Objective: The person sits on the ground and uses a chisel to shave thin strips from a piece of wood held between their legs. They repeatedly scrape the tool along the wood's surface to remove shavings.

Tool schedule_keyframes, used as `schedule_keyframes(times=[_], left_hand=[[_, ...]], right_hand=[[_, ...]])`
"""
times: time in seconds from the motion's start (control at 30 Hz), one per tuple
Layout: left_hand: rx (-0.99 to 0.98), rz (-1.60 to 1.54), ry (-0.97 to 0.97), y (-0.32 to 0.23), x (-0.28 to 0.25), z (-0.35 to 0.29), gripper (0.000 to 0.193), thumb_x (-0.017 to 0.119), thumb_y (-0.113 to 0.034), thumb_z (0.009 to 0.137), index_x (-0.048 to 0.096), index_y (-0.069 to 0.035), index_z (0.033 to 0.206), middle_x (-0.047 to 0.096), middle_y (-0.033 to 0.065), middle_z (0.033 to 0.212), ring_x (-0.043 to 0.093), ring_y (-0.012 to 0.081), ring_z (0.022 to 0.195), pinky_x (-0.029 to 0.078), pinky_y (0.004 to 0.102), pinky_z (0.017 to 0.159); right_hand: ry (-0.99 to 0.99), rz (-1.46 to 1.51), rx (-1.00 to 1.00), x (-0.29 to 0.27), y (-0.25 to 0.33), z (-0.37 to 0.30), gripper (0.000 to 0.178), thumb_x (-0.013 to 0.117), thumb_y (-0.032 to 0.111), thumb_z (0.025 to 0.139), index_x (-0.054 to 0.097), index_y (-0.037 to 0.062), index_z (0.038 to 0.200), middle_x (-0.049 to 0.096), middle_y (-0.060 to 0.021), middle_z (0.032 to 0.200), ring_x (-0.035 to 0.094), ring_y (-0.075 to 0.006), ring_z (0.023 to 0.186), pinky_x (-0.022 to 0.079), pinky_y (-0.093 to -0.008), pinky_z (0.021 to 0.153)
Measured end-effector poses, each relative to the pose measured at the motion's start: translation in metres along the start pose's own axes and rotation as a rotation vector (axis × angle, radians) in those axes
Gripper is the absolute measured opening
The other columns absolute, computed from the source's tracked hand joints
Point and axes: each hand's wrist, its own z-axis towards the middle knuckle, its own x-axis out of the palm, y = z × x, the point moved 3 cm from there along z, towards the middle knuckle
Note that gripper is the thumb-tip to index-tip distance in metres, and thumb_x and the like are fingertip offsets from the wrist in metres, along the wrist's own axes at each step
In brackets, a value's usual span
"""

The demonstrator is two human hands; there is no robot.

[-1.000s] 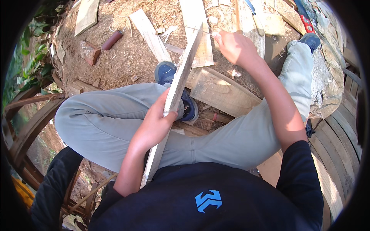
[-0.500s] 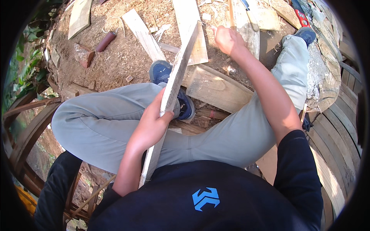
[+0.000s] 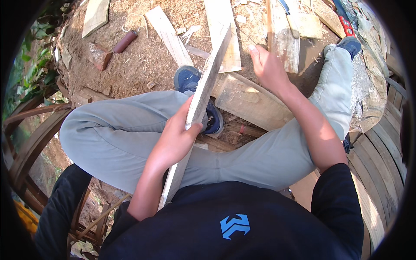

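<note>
My left hand (image 3: 177, 138) is wrapped round a long, narrow wooden board (image 3: 200, 97), thumb on the near face. The board slants up and away from my lap, its lower end against my shirt. Beyond my right knee, my right hand (image 3: 269, 68) is closed, with thumb and fingertips pinched together. A thin dark strand (image 3: 246, 36) runs from those fingertips toward the board's far end; whether it is string or wire I cannot tell. Below the right hand lies a wide, pale plank (image 3: 251, 100), next to my shoes.
Wood offcuts (image 3: 169, 32) and shavings cover the dirt ahead. A maroon cylinder (image 3: 125, 42) lies by a reddish block (image 3: 99, 56). A curved-bladed tool with a wooden handle (image 3: 292, 26) and a red-handled tool (image 3: 346, 27) lie at far right. Curved wooden slats (image 3: 381, 151) stand right.
My right hand has drawn back toward me and to the right, and more of the strand shows. The left hand keeps its hold on the board. The whole view has shifted slightly.
</note>
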Motion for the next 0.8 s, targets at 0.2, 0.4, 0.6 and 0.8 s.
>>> schedule_keyframes(times=[0.2, 0.4, 0.6, 0.8], left_hand=[[-0.021, -0.009, 0.000, -0.002, 0.005, 0.003, 0.063, 0.056, -0.005, 0.092, 0.038, 0.000, 0.152, 0.058, 0.0235, 0.139, 0.055, 0.0298, 0.131, 0.039, 0.0365, 0.110], [-0.043, -0.034, 0.015, -0.009, 0.007, 0.003, 0.060, 0.056, -0.004, 0.092, 0.041, 0.000, 0.150, 0.059, 0.0207, 0.137, 0.056, 0.0257, 0.127, 0.039, 0.0353, 0.109], [-0.050, -0.069, 0.006, -0.002, 0.003, 0.002, 0.058, 0.059, -0.003, 0.092, 0.044, 0.003, 0.147, 0.061, 0.0131, 0.133, 0.054, 0.0194, 0.124, 0.038, 0.0330, 0.109], [-0.025, -0.043, -0.002, -0.003, 0.005, 0.003, 0.059, 0.059, -0.003, 0.091, 0.043, 0.002, 0.148, 0.060, 0.0152, 0.135, 0.054, 0.0211, 0.126, 0.038, 0.0336, 0.109]], right_hand=[[-0.053, -0.028, -0.147, 0.042, -0.018, -0.006, 0.041, 0.038, 0.036, 0.109, 0.054, 0.0003, 0.098, 0.062, -0.0242, 0.063, 0.066, -0.0467, 0.063, 0.052, -0.0552, 0.058], [0.020, -0.113, 0.118, 0.039, -0.052, 0.056, 0.048, 0.030, 0.037, 0.110, 0.057, -0.0037, 0.108, 0.067, -0.0302, 0.089, 0.068, -0.0456, 0.089, 0.052, -0.0555, 0.082], [-0.066, -0.036, 0.187, 0.023, -0.033, 0.043, 0.049, 0.031, 0.039, 0.109, 0.061, -0.0002, 0.105, 0.068, -0.0263, 0.088, 0.068, -0.0449, 0.085, 0.052, -0.0542, 0.079], [-0.011, 0.088, -0.063, 0.035, -0.018, 0.011, 0.041, 0.039, 0.036, 0.109, 0.057, 0.0012, 0.097, 0.060, -0.0244, 0.065, 0.063, -0.0449, 0.067, 0.047, -0.0527, 0.061]])
